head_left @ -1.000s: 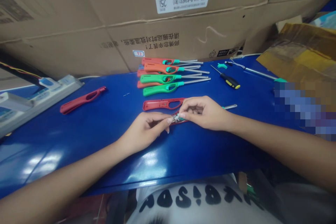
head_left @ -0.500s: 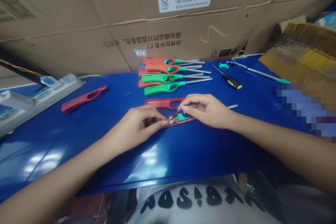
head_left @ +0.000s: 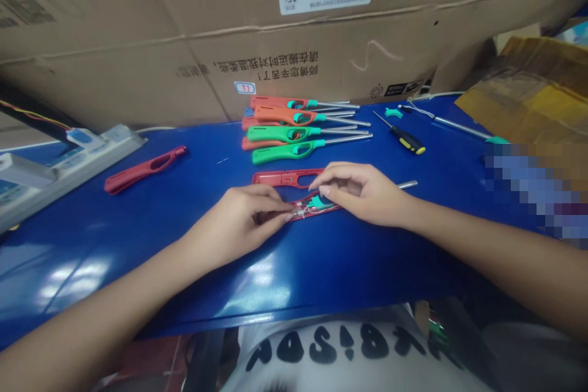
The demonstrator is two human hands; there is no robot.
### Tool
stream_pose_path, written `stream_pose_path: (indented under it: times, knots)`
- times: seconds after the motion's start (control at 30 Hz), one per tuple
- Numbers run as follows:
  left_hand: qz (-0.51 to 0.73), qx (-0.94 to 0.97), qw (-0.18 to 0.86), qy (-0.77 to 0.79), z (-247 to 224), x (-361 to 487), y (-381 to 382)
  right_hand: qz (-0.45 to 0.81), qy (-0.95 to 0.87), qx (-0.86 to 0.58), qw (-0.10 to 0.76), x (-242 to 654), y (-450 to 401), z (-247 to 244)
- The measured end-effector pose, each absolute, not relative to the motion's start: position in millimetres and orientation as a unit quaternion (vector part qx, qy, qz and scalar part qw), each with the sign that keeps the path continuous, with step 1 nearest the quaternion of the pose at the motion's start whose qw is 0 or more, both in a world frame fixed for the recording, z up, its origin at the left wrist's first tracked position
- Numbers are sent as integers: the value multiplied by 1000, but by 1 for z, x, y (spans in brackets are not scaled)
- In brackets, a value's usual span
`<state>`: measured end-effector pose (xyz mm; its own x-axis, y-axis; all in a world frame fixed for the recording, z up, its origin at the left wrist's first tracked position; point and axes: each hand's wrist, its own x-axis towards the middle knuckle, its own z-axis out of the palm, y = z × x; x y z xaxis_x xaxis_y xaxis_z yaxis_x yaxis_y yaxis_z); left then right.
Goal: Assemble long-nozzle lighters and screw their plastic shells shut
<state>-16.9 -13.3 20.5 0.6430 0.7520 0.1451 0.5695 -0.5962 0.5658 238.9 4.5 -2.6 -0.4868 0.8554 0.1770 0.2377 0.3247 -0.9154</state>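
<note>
A red half-shell of a long-nosed lighter lies open on the blue table, with white parts, a thin wire and a green trigger inside. My left hand grips its left end, thumb and fingertips pinched near the white parts. Over the trigger end is my right hand, fingers curled on the lighter; its metal tube sticks out beyond the hand. Just behind lies another red half-shell, partly covered by my right fingers.
Several assembled lighters in green, orange and red are stacked at the back. A screwdriver, a loose green trigger and a metal tube with wires lie right. Left are a red shell and a power strip. Cardboard stands behind.
My right fingertips have shifted slightly over the trigger end. My left hand keeps nearly the same pinch, and the view has tilted a little.
</note>
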Motion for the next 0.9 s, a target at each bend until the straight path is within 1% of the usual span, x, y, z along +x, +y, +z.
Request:
stream_pose_path:
  times: [0.1,0.17,0.27,0.37,0.53,0.67,0.77,0.9]
  knots:
    - [158,887,225,371,22,-18,-15,354,-802,-334,347,241,1,-1]
    - [145,895,214,363,24,-18,-16,265,-862,-285,325,243,-1,1]
    - [143,900,207,356,27,-19,-17,128,-934,-226,244,245,-4,3]
    - [147,898,207,359,29,-20,-18,57,-960,-210,175,247,-6,4]
    - [118,911,154,364,28,-21,-24,34,-969,-205,136,248,-7,3]
    - [100,915,106,377,27,-20,-28,56,-970,-217,97,249,-11,6]
    - [98,911,108,387,27,-18,-29,95,-964,-241,64,251,-15,10]
    - [116,902,139,391,27,-17,-27,138,-953,-271,8,255,-18,16]
